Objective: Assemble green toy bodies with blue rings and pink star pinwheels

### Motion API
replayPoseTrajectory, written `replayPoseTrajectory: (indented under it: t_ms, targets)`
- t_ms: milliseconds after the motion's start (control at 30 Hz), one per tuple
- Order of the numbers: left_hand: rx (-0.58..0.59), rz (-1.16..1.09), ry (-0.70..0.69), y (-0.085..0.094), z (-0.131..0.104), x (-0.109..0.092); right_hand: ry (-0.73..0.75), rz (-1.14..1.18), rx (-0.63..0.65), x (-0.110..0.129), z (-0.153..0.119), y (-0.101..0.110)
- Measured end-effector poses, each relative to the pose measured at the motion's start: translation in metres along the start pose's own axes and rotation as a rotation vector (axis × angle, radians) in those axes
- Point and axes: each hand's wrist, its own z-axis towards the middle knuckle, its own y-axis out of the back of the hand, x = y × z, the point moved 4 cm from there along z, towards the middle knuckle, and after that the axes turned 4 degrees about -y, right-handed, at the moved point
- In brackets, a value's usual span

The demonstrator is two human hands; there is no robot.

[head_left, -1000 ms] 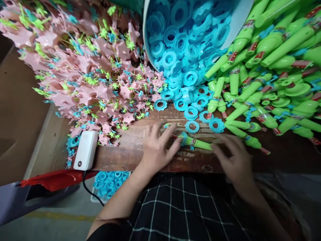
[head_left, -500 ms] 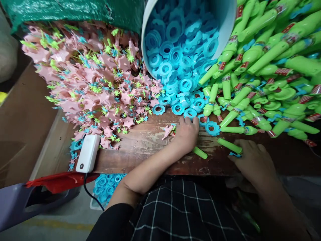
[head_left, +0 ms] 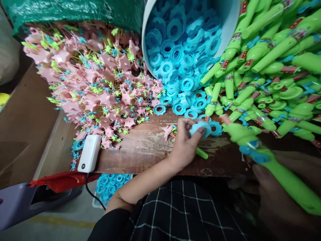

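Observation:
My left hand (head_left: 185,142) pinches a light-blue scalloped ring (head_left: 202,129) between thumb and fingers, just above the wooden table. On the right, my right hand (head_left: 273,187) is closed round a green toy wand (head_left: 260,155), raised and smeared by motion; it has a bulging head, a red-striped tip and blue parts on its side. Under and beside my left hand lies another green wand (head_left: 202,153), mostly hidden by the hand. A small pink piece (head_left: 168,132) with green and blue bits rests left of the hand. Loose blue rings (head_left: 215,128) lie just beyond it.
A tipped white bucket (head_left: 144,50) spills blue rings at the back. Pink star-shaped pieces (head_left: 100,87) are heaped at left below a green sack (head_left: 75,11). Green wands (head_left: 273,83) pile up at right. A white power bank (head_left: 89,153) with a cable sits on the table's (head_left: 140,157) front-left part.
My left hand has picked up a blue ring and turned over with it. My right hand has lifted the green wand from the table, swinging its head up and its handle toward me.

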Motion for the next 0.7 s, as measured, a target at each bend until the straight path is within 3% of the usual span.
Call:
replayPoseTrajectory:
  t_ms: [100, 200, 300, 433, 500, 600, 667, 700]
  targets:
    - [-0.133, -0.245, 0.301, 0.01, -0.002, -0.001, 0.027, 0.255, 0.096, 0.011, -0.013, -0.018]
    - [-0.254, -0.254, 0.385, 0.03, -0.002, -0.009, 0.016, 0.295, 0.263, 0.01, -0.035, -0.057]
    - [-0.296, -0.132, 0.309, 0.047, -0.007, -0.013, -0.044, 0.29, 0.511, 0.006, -0.049, -0.093]
    - [-0.13, 0.054, 0.107, 0.049, -0.026, -0.011, -0.154, 0.48, 0.702, 0.016, -0.048, -0.115]
    - [-0.067, 0.073, 0.017, 0.048, -0.038, -0.012, -0.336, 0.693, 0.847, 0.024, -0.049, -0.123]
    - [0.011, 0.125, -0.055, 0.052, -0.05, -0.016, -0.71, 1.184, 1.267, 0.041, -0.064, -0.135]
    - [0.07, 0.207, -0.066, 0.063, -0.048, -0.02, -0.858, 1.465, 1.498, 0.052, -0.072, -0.138]
    - [0.08, 0.286, -0.068, 0.072, -0.045, -0.022, -0.906, 1.524, 1.533, 0.054, -0.074, -0.141]
